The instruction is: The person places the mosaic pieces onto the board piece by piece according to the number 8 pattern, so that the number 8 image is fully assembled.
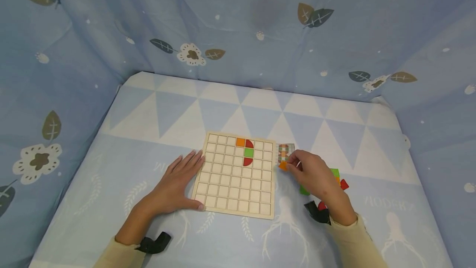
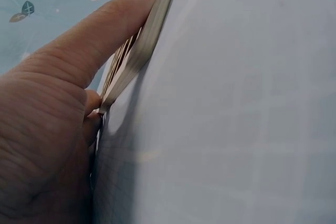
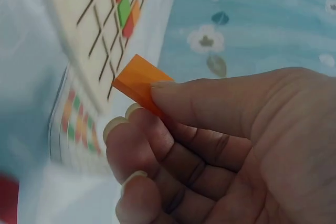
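Observation:
A square wooden grid board (image 1: 223, 180) lies in the middle of the table. In its upper cells sit an orange square (image 1: 240, 142), a green square (image 1: 248, 152) and two red rounded pieces, one of them a quarter-circle (image 1: 248, 161). My left hand (image 1: 178, 183) rests along the board's left edge, fingers and thumb straight. Between thumb and fingertips my right hand (image 1: 312, 173) pinches an orange square tile (image 3: 140, 80), just right of the board. Behind that tile is a pattern card (image 1: 284, 150), partly hidden by the fingers.
Beside and under the right wrist lie loose pieces: a green tile (image 1: 335, 172), another green piece (image 1: 304, 190), a red piece (image 1: 344, 184) and a red rounded one (image 1: 322, 206). Blue patterned cloth (image 1: 238, 24) walls the table (image 1: 148, 115) at back and sides.

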Available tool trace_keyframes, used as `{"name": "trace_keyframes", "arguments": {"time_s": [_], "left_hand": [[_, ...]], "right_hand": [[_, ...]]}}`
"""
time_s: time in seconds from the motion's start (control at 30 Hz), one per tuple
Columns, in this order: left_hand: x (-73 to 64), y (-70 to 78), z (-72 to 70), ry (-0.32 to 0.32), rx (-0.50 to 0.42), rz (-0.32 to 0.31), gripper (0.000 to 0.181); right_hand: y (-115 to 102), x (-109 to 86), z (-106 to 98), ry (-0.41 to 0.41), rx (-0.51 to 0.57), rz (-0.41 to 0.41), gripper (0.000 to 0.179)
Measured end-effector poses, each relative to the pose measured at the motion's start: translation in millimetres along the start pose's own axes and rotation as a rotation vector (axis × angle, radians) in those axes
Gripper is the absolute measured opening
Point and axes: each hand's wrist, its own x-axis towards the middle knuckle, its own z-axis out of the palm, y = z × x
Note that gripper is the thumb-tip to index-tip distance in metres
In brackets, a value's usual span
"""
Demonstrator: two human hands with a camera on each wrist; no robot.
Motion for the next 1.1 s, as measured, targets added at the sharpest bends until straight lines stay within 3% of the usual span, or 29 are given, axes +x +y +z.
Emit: {"name": "trace_keyframes", "arguments": {"time_s": [0.43,0.67,0.87,1.1], "left_hand": [[-0.7,0.8,1.5,0.002,0.004,-0.014,0.136],[0.3,-0.8,1.2,-0.023,0.026,-0.035,0.137],[0.4,-2.1,2.8,0.004,0.024,-0.007,0.137],[0.8,-1.7,2.9,0.008,0.030,-0.013,0.137]], "right_hand": [[-21.3,42.7,33.5,-0.022,0.055,-0.075,0.006],[-42.2,62.4,47.1,-0.047,0.058,-0.186,0.004],[-55.6,72.8,60.4,-0.111,0.059,-0.239,0.003],[-60.1,75.5,71.2,-0.132,0.041,-0.229,0.005]]}}
